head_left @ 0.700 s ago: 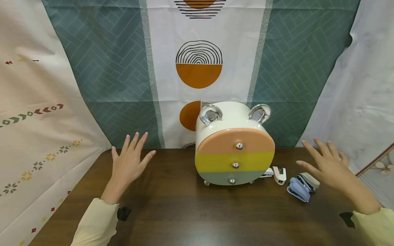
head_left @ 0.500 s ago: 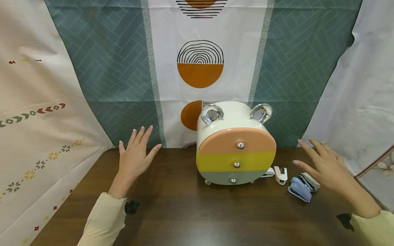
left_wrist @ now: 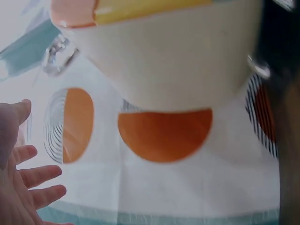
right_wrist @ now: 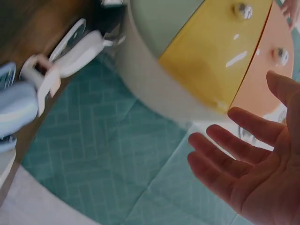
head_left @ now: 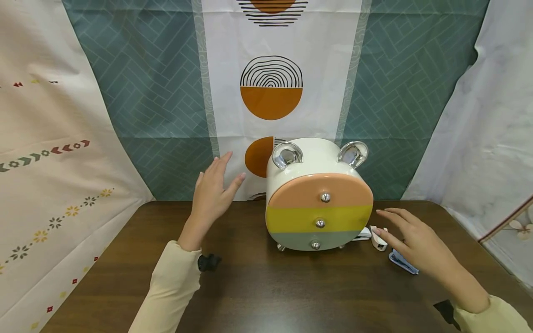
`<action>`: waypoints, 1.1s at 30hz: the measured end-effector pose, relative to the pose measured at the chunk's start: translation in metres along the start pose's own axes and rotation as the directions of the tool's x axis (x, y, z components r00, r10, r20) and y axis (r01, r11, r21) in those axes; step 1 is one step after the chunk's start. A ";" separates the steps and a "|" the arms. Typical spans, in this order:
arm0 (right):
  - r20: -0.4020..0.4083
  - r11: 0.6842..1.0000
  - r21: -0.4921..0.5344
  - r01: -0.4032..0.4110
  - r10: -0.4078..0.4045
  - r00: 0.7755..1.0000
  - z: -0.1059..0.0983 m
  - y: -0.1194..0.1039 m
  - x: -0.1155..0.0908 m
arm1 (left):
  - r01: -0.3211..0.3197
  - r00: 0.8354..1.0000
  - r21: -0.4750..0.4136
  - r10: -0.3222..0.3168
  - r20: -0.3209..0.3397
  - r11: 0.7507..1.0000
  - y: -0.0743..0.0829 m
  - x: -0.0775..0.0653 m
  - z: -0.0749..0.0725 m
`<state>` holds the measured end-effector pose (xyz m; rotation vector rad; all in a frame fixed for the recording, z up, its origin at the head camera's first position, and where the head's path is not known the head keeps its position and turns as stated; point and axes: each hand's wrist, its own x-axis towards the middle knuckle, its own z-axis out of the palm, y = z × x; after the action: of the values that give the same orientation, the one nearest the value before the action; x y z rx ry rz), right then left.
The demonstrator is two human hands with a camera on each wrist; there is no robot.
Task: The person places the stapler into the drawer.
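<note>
A small rounded drawer cabinet (head_left: 319, 219) stands on the table, its front banded orange, yellow and grey-green, with round silver knobs and silver ears. All three drawers are closed. My left hand (head_left: 211, 192) hovers to its left, fingers spread, holding nothing. On the other side my right hand (head_left: 420, 243) is held up with fingers loosely extended, also holding nothing. In the right wrist view, its fingers (right_wrist: 255, 126) overlap the edge of the orange drawer. Under and beside that hand lie a blue stapler (head_left: 403, 262) and a white one (head_left: 378, 239).
Another white stapler (head_left: 363, 234) lies close against the cabinet's right foot. The brown wooden table (head_left: 266, 291) extends in front. A patterned cloth (head_left: 270, 101) hangs behind, with a pale curtain (head_left: 470, 138) at the right and a printed cloth (head_left: 62, 185) at the left.
Both hands have moved inward toward the cabinet, the left one going right and up, the right one going left. The right hand now covers part of the staplers. The cabinet has stayed put.
</note>
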<state>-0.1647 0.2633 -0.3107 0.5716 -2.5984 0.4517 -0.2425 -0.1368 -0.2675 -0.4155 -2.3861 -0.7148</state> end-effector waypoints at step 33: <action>0.100 0.987 0.122 0.100 -0.113 0.989 0.098 -0.049 0.025 | 0.100 0.991 -0.739 -0.136 0.011 0.667 0.059 0.044 0.063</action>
<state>-0.1967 0.1741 -0.3712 0.7906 -2.6386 0.5551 -0.2786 -0.0478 -0.2588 -0.5570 -1.9848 -1.7522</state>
